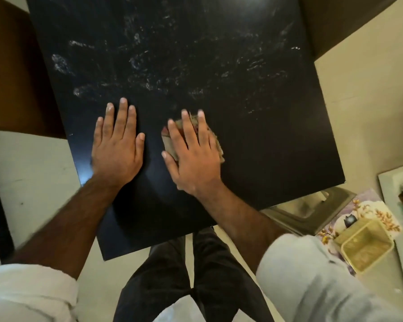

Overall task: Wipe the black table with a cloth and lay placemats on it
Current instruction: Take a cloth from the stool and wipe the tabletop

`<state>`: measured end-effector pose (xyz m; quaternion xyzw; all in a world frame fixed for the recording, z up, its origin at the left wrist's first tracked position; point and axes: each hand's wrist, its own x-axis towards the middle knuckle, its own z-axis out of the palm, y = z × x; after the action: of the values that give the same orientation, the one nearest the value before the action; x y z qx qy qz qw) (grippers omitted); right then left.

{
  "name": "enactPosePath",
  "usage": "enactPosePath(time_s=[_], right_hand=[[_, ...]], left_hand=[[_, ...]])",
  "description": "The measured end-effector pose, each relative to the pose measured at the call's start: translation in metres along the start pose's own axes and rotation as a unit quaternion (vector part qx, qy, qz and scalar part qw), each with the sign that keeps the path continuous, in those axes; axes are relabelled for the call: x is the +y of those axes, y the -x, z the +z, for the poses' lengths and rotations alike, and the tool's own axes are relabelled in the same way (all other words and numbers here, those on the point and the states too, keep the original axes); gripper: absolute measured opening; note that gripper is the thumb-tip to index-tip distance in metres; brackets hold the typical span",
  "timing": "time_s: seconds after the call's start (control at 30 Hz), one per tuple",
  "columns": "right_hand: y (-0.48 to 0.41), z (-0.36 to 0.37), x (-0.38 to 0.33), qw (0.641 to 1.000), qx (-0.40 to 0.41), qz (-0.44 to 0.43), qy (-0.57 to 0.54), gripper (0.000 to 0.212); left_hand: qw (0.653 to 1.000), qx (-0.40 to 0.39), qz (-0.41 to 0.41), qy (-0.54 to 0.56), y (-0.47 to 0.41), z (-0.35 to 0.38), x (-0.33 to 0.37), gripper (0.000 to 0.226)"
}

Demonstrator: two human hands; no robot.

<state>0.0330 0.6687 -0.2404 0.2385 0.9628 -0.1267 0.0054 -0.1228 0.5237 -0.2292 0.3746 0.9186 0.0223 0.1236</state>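
On the near half of the black desk (pixel 254 135), close to its front edge, lies the cloth (pixel 215 140), a small folded pad of tan and faded reddish fabric, mostly hidden under the right hand (pixel 192 156). That hand presses flat on top of it, fingers stretched out and slightly spread, the grip wide open and not closed round the fabric, whose frayed edges show beyond the fingertips and along the right side. Just beside it the left hand (pixel 118 145) rests palm down on the bare desk, fingers extended, its grip fully open and holding nothing. Whitish smears and streaks cover the far half of the glossy dark surface, while the part near the hands looks cleaner
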Motion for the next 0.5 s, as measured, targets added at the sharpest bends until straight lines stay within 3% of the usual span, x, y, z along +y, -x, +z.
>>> enactPosePath(time_s=[0.13,0.27,0.37,0.5], right_hand=[[0.038,-0.018,0.061,0.994,-0.020,0.102,0.025,0.077],[-0.021,-0.039,0.114,0.978,0.017,0.200,0.049,0.073],[-0.084,-0.040,0.107,0.978,0.043,0.198,0.049,0.071],[-0.103,-0.023,0.054,0.992,0.049,0.109,0.035,0.071]], left_hand=[[1.000,-0.005,-0.024,0.016,-0.001,0.001,0.008,0.074],[0.998,-0.011,-0.058,0.028,-0.006,0.004,0.020,0.075],[0.998,-0.007,-0.065,0.026,-0.007,0.006,0.023,0.075],[1.000,0.016,-0.015,-0.006,-0.019,0.007,0.038,0.076]])
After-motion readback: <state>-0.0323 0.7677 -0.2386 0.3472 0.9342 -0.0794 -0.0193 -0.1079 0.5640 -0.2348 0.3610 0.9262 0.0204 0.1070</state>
